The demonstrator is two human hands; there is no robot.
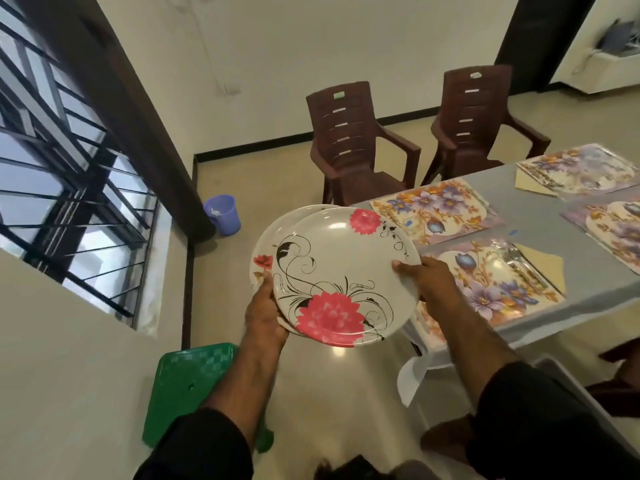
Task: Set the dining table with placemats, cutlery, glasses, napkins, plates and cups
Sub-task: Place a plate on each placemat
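1. Holding a small stack of plates [332, 271] in the middle of the frame, I grip it with both hands above the floor, just left of the table [540, 216].
2. My left hand [265, 306] curls round the lower left rim of the stack, thumb on top. My right hand [426, 277] grips the right rim, thumb lying on the top plate's face.
3. The top plate is white with pink flowers and black scrolls. At least one more plate peeks out beneath it at the upper left; I cannot tell the full count.
4. The grey table fills the right of the frame. The nearest placemat [491, 282], floral, already bears cutlery [519, 265] and a yellow napkin [549, 265] along its right side. A second placemat [433, 211] lies just above it, with others at the far right.
5. To do this step well, I judge I should keep the stack level, carry it right over the nearest placemat, then slide off the top plate alone and set it centred, left of the cutlery.
6. Two brown chairs [360, 143] stand at the top centre.
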